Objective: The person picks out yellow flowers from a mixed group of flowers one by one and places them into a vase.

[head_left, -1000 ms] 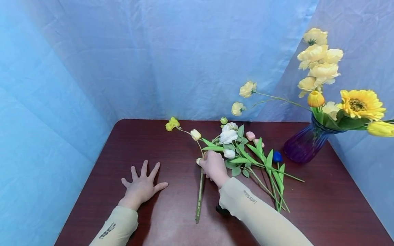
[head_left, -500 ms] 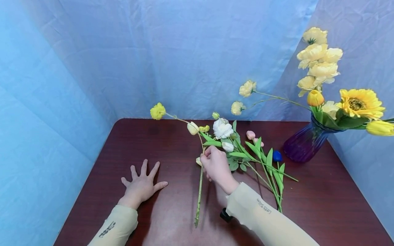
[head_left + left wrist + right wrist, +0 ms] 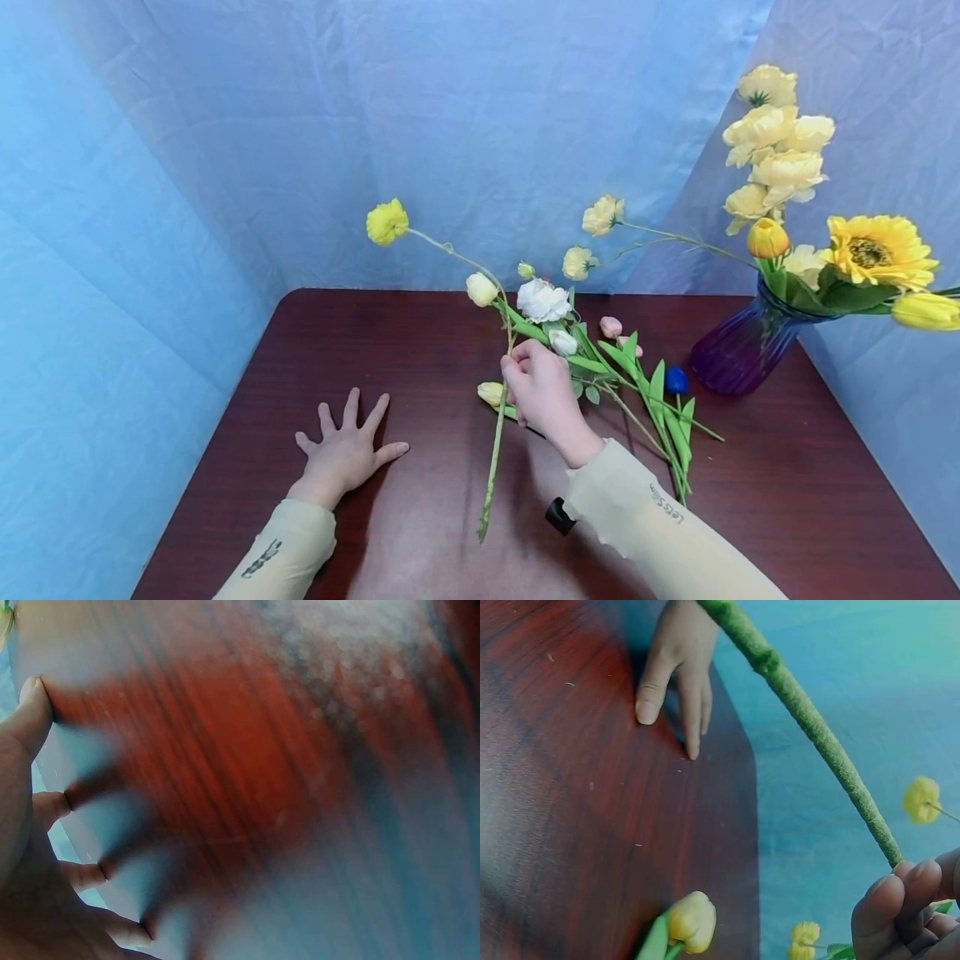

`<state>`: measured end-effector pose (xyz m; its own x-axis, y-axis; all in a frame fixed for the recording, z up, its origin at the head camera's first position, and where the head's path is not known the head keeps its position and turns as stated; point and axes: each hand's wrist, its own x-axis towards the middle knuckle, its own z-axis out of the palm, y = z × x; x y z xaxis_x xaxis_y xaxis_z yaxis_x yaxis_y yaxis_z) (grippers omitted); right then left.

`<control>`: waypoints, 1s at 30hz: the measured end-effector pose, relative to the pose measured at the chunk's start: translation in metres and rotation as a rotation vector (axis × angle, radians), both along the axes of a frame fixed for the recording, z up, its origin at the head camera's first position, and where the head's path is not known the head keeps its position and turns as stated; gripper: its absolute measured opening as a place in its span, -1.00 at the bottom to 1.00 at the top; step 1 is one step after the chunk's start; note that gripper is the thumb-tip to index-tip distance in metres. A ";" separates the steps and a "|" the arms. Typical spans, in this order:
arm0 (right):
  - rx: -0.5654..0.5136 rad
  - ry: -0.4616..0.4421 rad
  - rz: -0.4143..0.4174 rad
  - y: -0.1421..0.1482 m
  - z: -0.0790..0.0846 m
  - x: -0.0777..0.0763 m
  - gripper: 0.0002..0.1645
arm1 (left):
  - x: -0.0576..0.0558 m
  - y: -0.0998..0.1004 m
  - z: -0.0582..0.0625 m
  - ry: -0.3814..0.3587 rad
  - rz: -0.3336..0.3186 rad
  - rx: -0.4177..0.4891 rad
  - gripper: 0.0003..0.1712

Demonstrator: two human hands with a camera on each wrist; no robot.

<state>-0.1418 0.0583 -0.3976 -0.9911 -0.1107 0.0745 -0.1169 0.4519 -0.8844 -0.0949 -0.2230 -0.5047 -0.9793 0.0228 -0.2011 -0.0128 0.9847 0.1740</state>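
Observation:
In the head view my right hand (image 3: 550, 396) pinches a long green stem (image 3: 492, 467) between thumb and fingers. That stem curves up to a ruffled yellow flower (image 3: 387, 222), which stands out over the far left of the table. Seen from the right wrist, the stem (image 3: 817, 735) is thick and fuzzy, and its lower end leaves the frame at the top. A pale yellow tulip (image 3: 491, 393) lies just left of my right hand, beneath the stem. My left hand (image 3: 341, 458) rests palm down on the table, fingers spread, holding nothing.
White flowers (image 3: 543, 300), pink tulips (image 3: 611, 327) and a blue tulip (image 3: 677, 381) lie in a loose pile right of centre. A blue-purple vase (image 3: 742, 350) at the right holds yellow flowers and a sunflower (image 3: 873, 254). Blue cloth (image 3: 450, 125) hangs behind the dark table (image 3: 420, 533).
My right hand has lifted the yellow flower's stem up from the pile and shifted slightly right. The yellow bloom has risen, and the pale tulip now shows more fully. The left hand stays put.

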 end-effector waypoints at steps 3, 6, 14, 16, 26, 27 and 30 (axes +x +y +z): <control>0.008 0.010 0.001 0.003 0.006 0.000 -0.88 | 0.000 0.000 0.000 0.003 -0.002 -0.004 0.06; 0.008 0.007 0.001 0.004 0.010 0.001 -0.88 | 0.000 0.000 -0.001 0.003 -0.004 -0.011 0.06; -0.024 -0.072 0.015 0.008 0.008 0.002 -0.86 | 0.000 0.001 0.001 -0.002 0.000 -0.012 0.05; -0.033 -0.081 0.020 0.008 0.007 0.002 -0.87 | 0.000 0.001 0.001 -0.007 0.001 -0.011 0.05; -0.075 -0.154 0.093 0.005 0.004 0.000 -0.86 | -0.001 0.001 0.002 -0.018 0.007 -0.008 0.05; -0.079 -0.171 0.116 0.005 0.004 0.001 -0.85 | -0.001 0.001 0.002 -0.021 0.007 -0.009 0.05; -0.085 -0.222 0.183 0.004 0.002 0.001 -0.85 | -0.002 0.001 0.000 -0.024 0.006 -0.013 0.05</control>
